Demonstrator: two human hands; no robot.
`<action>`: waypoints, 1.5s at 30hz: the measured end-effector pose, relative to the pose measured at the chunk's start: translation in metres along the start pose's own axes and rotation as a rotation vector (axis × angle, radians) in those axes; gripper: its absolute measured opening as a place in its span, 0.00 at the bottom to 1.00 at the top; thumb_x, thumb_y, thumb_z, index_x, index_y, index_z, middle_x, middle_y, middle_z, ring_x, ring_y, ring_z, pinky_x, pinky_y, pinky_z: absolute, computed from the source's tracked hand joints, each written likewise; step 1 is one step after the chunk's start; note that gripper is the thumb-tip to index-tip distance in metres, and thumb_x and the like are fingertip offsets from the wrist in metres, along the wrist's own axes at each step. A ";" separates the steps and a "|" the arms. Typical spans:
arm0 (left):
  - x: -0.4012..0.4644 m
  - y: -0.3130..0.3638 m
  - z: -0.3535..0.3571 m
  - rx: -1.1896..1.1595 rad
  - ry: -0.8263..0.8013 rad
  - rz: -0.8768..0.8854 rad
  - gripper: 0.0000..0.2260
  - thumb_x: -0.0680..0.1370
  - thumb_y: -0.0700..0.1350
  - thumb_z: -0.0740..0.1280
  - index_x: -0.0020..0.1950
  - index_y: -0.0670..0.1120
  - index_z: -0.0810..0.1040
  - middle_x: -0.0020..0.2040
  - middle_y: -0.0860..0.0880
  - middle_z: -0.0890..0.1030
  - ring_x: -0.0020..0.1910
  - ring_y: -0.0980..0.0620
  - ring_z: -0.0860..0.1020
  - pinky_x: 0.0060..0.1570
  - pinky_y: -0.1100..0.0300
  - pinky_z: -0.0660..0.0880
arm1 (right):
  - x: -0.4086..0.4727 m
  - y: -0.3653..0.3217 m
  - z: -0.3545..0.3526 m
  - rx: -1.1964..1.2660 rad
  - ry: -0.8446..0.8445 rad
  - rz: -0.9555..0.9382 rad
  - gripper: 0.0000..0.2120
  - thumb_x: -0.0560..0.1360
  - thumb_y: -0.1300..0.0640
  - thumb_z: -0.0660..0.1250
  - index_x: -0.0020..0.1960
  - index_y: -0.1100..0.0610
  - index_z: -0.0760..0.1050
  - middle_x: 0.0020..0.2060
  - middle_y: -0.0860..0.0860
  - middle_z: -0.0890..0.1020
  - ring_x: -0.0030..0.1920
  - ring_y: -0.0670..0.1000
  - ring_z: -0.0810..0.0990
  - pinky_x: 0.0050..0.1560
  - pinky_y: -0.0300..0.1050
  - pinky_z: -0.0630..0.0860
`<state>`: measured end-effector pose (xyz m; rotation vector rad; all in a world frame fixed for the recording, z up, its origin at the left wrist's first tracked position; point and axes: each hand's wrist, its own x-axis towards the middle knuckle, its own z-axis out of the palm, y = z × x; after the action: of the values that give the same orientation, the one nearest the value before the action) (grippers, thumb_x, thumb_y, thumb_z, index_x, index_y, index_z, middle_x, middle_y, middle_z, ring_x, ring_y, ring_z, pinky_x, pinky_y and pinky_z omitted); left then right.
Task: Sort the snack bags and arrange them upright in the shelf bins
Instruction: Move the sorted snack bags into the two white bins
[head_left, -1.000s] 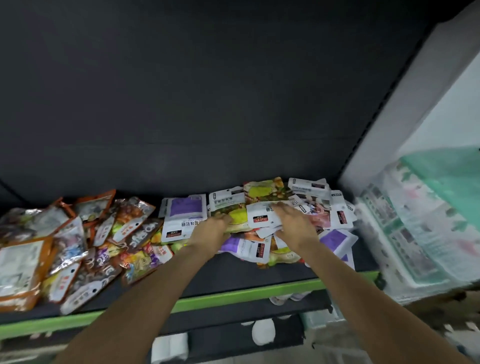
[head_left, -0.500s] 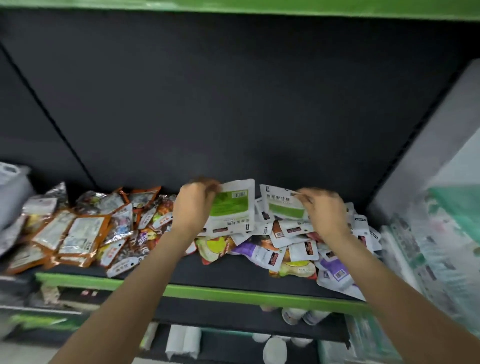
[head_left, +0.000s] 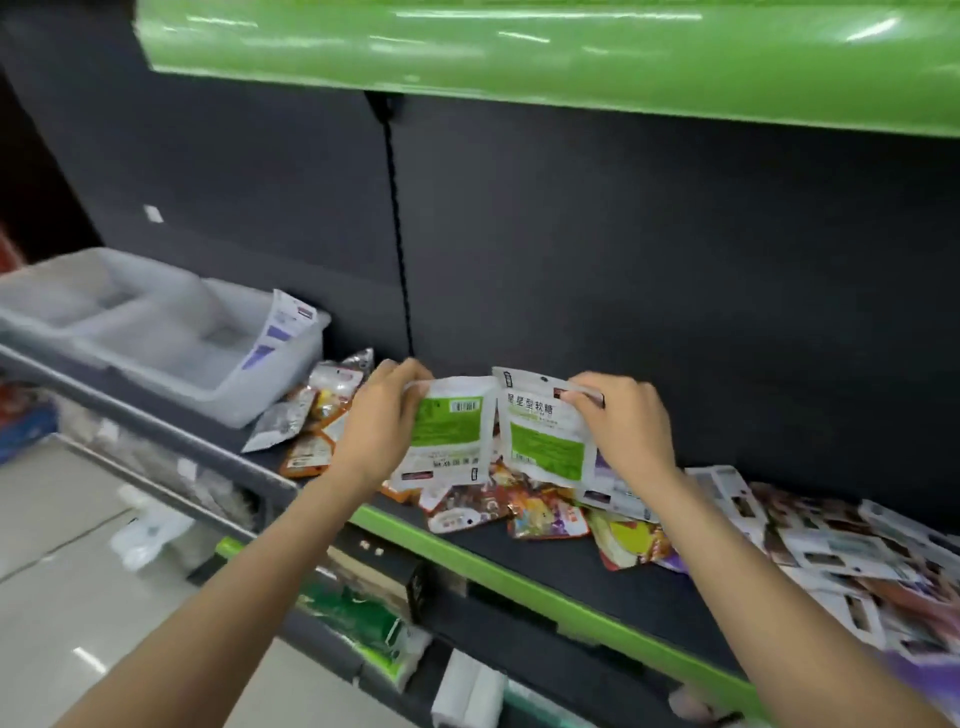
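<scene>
Little is sorted, by the look of it. The clear bin (head_left: 171, 332) holds one bag (head_left: 283, 332); right of it, a loose pile (head_left: 545, 509) covers the shelf (head_left: 519, 561). Each hand, left (head_left: 379, 421) and right (head_left: 623, 421), pinches one green-labelled bag (head_left: 452, 431), raised above that pile.

**Dark shelf with green front edge, strewn with snack bags**

The black shelf (head_left: 545, 566) carries a clear plastic bin (head_left: 171, 338) at its left end, with one white-and-purple bag (head_left: 278, 332) standing inside against its right wall. Just right of the bin lies a loose heap of orange and silver snack bags (head_left: 311, 415). Colourful packets (head_left: 519, 512) lie mid-shelf, and white-labelled bags (head_left: 841, 551) spread flat toward the right.
</scene>
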<state>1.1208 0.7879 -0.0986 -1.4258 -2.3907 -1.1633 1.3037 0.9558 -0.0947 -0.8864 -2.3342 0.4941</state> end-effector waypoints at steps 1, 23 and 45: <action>0.002 -0.020 -0.014 -0.002 0.008 -0.014 0.06 0.80 0.38 0.61 0.51 0.41 0.77 0.45 0.44 0.75 0.43 0.43 0.75 0.38 0.60 0.59 | 0.005 -0.021 0.015 0.012 -0.007 -0.012 0.06 0.76 0.54 0.68 0.50 0.51 0.82 0.42 0.51 0.85 0.45 0.55 0.82 0.40 0.50 0.77; 0.132 -0.362 -0.216 -0.056 0.135 -0.167 0.09 0.79 0.34 0.58 0.53 0.40 0.77 0.48 0.45 0.74 0.43 0.48 0.70 0.40 0.64 0.60 | 0.178 -0.328 0.305 0.383 0.034 0.023 0.07 0.76 0.56 0.66 0.46 0.55 0.82 0.41 0.46 0.84 0.45 0.47 0.79 0.44 0.42 0.70; 0.228 -0.483 -0.159 -0.270 -0.580 0.031 0.05 0.79 0.38 0.62 0.50 0.42 0.78 0.47 0.47 0.80 0.50 0.44 0.78 0.52 0.56 0.71 | 0.200 -0.303 0.440 -0.114 -0.359 0.349 0.34 0.74 0.66 0.66 0.76 0.53 0.58 0.71 0.56 0.66 0.69 0.57 0.67 0.66 0.46 0.67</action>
<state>0.5701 0.7157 -0.1484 -2.1283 -2.6171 -1.2329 0.7580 0.8219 -0.1923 -1.3691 -2.5549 0.7180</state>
